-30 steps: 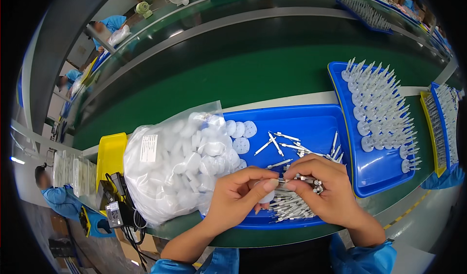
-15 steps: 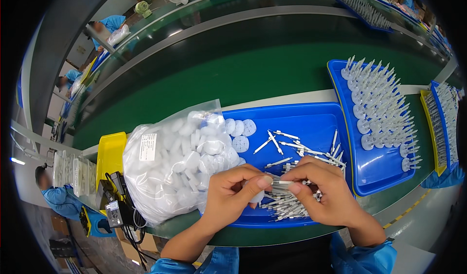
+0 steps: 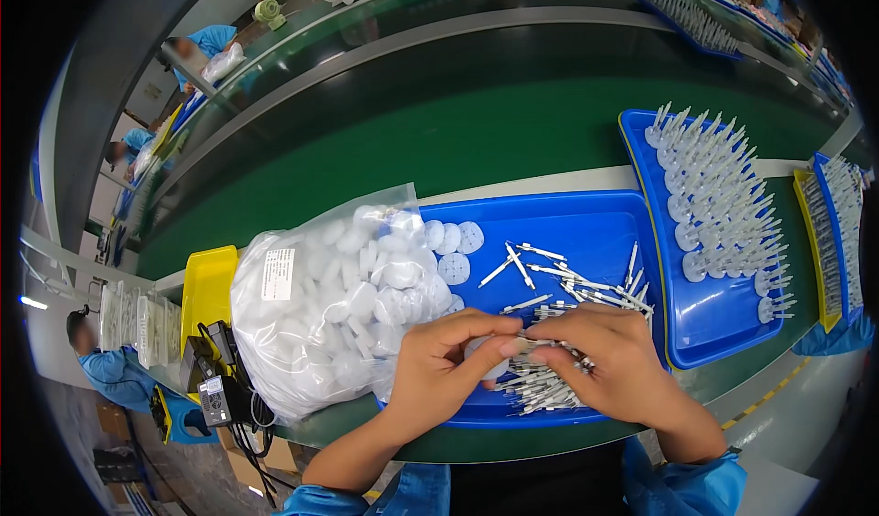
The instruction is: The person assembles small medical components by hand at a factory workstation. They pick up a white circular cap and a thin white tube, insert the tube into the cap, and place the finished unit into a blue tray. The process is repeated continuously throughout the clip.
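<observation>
Hands meet over blue tray [image 3: 586, 232]: left hand [image 3: 444, 365] pinches white disc [image 3: 485, 351], right hand [image 3: 609, 360] pinches thin pin [image 3: 524, 344] against it; bag of discs [image 3: 334, 305] just left.

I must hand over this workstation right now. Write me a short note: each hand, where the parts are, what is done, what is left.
Left hand: pinching a white disc at its fingertips.
Right hand: pinching a thin pin, tips meeting the left hand's.
Parts: loose pins and a few discs in the near blue tray; bag of discs at its left.
Done: rows of joined pieces stand in the right tray.
Left: many loose pins, a nearly full bag.
</observation>
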The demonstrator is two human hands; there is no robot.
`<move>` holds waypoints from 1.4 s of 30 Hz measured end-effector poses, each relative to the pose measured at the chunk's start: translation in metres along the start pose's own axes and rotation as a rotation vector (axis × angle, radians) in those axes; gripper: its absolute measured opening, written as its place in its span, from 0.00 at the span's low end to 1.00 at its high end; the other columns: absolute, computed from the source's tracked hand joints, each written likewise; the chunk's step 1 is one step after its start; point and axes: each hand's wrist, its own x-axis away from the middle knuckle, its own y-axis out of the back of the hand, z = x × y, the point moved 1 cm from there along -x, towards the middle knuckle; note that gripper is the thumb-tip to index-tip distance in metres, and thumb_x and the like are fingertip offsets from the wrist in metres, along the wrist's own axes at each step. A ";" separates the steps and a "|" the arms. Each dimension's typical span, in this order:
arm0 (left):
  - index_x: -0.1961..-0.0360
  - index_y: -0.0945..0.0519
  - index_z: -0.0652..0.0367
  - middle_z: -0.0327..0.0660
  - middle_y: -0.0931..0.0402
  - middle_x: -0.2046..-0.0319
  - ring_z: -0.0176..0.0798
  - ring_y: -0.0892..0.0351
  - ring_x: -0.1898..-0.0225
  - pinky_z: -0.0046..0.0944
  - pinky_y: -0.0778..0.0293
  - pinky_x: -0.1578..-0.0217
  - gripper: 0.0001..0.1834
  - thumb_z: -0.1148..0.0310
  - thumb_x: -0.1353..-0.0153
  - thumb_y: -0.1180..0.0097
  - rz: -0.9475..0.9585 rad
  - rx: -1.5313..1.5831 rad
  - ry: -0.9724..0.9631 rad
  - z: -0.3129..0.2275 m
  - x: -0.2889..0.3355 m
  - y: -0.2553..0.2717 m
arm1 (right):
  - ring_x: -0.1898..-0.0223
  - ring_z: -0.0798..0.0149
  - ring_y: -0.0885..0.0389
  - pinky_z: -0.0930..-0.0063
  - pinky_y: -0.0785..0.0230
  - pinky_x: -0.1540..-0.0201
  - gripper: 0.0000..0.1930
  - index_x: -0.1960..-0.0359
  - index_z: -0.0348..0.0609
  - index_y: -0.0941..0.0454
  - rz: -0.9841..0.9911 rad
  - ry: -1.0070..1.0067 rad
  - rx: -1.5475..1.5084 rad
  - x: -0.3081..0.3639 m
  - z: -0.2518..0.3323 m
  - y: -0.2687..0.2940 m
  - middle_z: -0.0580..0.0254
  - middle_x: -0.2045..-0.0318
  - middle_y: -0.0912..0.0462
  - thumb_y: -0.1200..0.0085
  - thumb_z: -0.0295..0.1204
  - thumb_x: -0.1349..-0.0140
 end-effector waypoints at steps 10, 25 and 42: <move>0.40 0.28 0.71 0.58 0.34 0.32 0.44 0.20 0.44 0.42 0.22 0.42 0.19 0.80 0.31 0.45 -0.042 0.287 -0.082 0.008 -0.008 0.003 | 0.74 0.54 0.16 0.66 0.27 0.74 0.10 0.59 0.39 0.20 -0.121 -0.087 -0.066 0.002 -0.003 -0.009 0.54 0.69 0.15 0.38 0.21 0.42; 0.50 0.25 0.70 0.60 0.30 0.38 0.48 0.23 0.39 0.46 0.24 0.39 0.14 0.86 0.37 0.42 0.094 0.343 -0.206 0.016 -0.008 0.010 | 0.75 0.50 0.14 0.63 0.24 0.73 0.09 0.57 0.37 0.21 0.024 -0.155 -0.131 0.001 -0.002 -0.002 0.49 0.68 0.14 0.40 0.23 0.38; 0.50 0.21 0.73 0.55 0.28 0.42 0.46 0.23 0.41 0.46 0.24 0.39 0.16 0.89 0.40 0.40 0.166 0.338 -0.297 0.016 -0.009 0.008 | 0.79 0.47 0.18 0.58 0.31 0.77 0.08 0.58 0.39 0.26 0.084 -0.199 -0.122 0.003 -0.001 -0.003 0.49 0.78 0.18 0.42 0.26 0.34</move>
